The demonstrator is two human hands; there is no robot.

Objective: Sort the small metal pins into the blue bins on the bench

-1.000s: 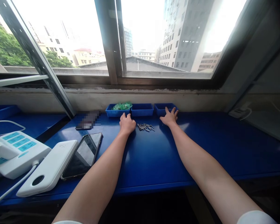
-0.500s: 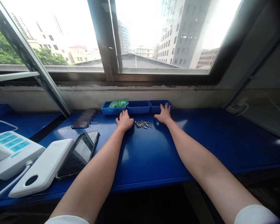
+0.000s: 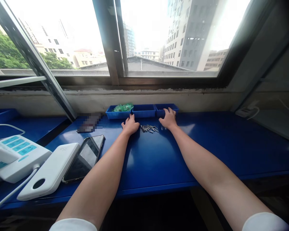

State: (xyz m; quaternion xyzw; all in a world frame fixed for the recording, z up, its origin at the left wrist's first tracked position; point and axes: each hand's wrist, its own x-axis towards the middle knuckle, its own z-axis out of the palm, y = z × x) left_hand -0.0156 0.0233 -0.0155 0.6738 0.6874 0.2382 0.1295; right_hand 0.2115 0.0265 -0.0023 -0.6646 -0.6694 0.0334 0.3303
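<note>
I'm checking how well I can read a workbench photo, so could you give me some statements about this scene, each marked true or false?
1. Three blue bins stand in a row by the wall. True.
2. The green plastic lies in the middle bin. False: it is in the left bin.
3. The metal pieces lie on the table, between the left hand and the right hand. True.
4. The right hand holds the phone. False: that hand is at the right bin, and the phone lies on the table.
5. The white power bank lies between the power strip and the phone. True.
</note>
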